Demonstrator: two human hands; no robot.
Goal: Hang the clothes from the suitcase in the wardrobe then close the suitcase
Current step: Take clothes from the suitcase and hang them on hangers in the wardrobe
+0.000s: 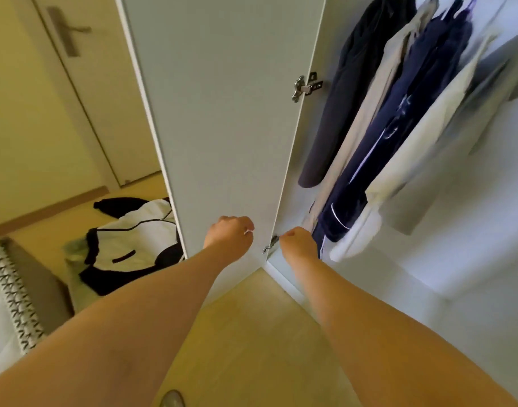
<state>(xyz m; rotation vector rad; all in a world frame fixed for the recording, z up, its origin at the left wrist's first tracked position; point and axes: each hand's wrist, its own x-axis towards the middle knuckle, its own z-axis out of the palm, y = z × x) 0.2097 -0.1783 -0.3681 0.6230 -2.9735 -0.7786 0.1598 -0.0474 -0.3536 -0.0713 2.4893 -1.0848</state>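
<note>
- White wardrobe door [222,113] stands wide open, exposing the hung clothes [398,118].
- Left hand [230,233] is an empty fist before the door; right hand [296,240] hides its fingers, so I cannot tell its grip.
- Black-and-white jacket [134,233] waits beyond the door, probably next to hang.

The one camera sits on my head, wide-angled, tilted forward and down along my forearms [152,312]. It faces the open wardrobe door [222,113] from close by, floor [252,333] filling the bottom.
</note>
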